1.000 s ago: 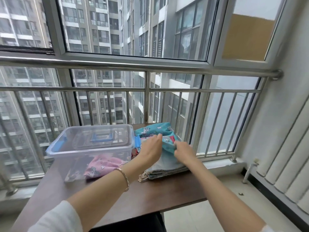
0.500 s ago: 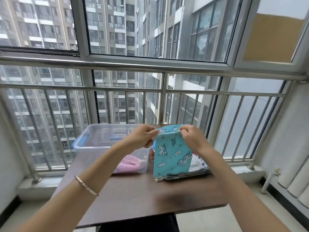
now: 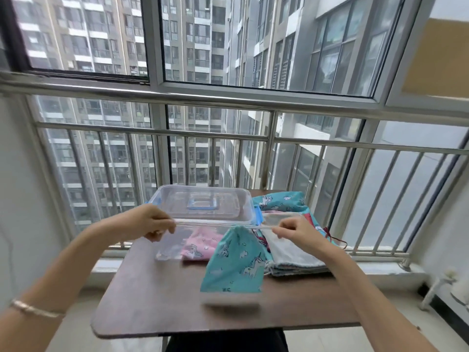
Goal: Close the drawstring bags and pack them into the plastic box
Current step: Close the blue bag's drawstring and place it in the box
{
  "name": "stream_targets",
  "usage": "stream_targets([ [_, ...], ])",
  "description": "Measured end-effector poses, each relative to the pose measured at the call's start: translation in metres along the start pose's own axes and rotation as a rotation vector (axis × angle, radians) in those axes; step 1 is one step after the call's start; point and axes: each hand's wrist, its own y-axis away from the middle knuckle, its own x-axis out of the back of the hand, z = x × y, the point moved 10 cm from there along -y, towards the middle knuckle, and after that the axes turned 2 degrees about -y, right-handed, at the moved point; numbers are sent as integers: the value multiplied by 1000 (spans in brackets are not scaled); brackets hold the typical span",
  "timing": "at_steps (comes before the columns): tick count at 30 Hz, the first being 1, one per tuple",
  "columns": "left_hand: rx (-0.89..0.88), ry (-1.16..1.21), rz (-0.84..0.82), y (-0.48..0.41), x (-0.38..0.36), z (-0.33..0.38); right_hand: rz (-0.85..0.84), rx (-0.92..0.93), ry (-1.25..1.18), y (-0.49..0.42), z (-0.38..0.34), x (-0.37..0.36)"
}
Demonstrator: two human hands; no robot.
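Observation:
A teal drawstring bag (image 3: pixel 234 262) with unicorn print hangs above the table, its mouth cinched tight at the top. Its white drawstrings (image 3: pixel 203 223) stretch taut sideways. My left hand (image 3: pixel 149 224) pinches the left string ends and my right hand (image 3: pixel 294 232) pinches the right ends. Behind stands the clear plastic box (image 3: pixel 167 247), its lid (image 3: pixel 203 204) with blue latches resting across the top. A pink bag (image 3: pixel 200 243) lies inside it. A stack of flat bags (image 3: pixel 291 255) lies on the table to the right of the box.
The brown table (image 3: pixel 165 306) stands against a steel balcony railing (image 3: pixel 253 138) and window. A white radiator pipe (image 3: pixel 441 288) runs along the floor at the right. Red cords (image 3: pixel 335 240) trail from the stack toward the railing.
My hands have drawn apart, pulling the strings sideways; the teal bag's mouth went from open and flat to cinched. The bag now hangs off the stack, over the table.

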Motion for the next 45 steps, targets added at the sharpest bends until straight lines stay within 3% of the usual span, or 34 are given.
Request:
stream_targets([
  [3,8,226,-55,2,-14,-19,-107,-84,-146,6,12,-17],
  [8,-157,623,-64,1,-30,18,-260,-18,-839,-4,-43,-42],
  [12,-270,773,-37,0,-34,57,-405,-23,-1118,-9,-73,-63],
  [18,-361,774,4,-6,-41,80,-377,-52,-601,-12,-78,-96],
  [22,-337,725,94,-21,-53,86,-337,69,-394,-5,-96,-99],
  [30,-341,405,172,-24,-85,89,-185,37,-615,-4,-85,-85],
  [36,-291,333,116,-26,-98,73,84,33,-640,-1,-77,-58],
  [39,-230,289,154,-25,-90,64,60,-52,-643,1,-70,-62],
  [42,-243,200,293,-21,-73,60,11,-59,-533,6,-70,-66],
  [45,-272,111,262,-21,-72,64,31,111,-236,10,-85,-64],
])
